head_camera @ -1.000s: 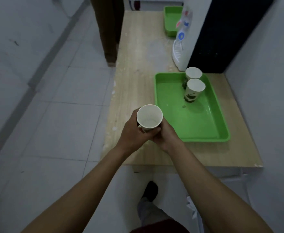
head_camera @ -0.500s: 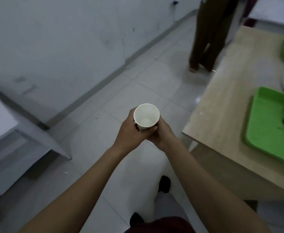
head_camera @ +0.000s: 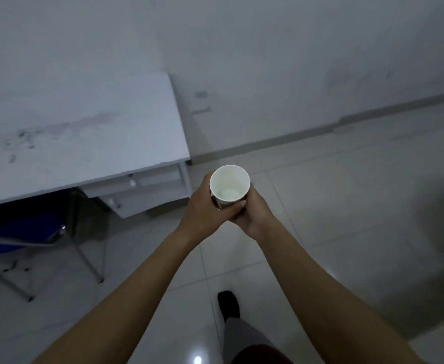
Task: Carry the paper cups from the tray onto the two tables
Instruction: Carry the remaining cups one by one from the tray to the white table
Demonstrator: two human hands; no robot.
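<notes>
Over a pale tiled floor (head_camera: 333, 206), two hands hold one white paper cup (head_camera: 229, 185) upright in the air, near the corner of a white table (head_camera: 84, 132) but apart from it.
Left hand (head_camera: 205, 214) and right hand (head_camera: 255, 214) touch each other, fingers curled round the paper cup's lower wall; its open mouth faces up. A dark print low on its side is mostly covered and too small to read. Drawers (head_camera: 147, 190) hang under the table's near edge, a blue chair (head_camera: 11, 237) sits beneath it, and a black shoe (head_camera: 228, 306) shows below the forearms.
</notes>
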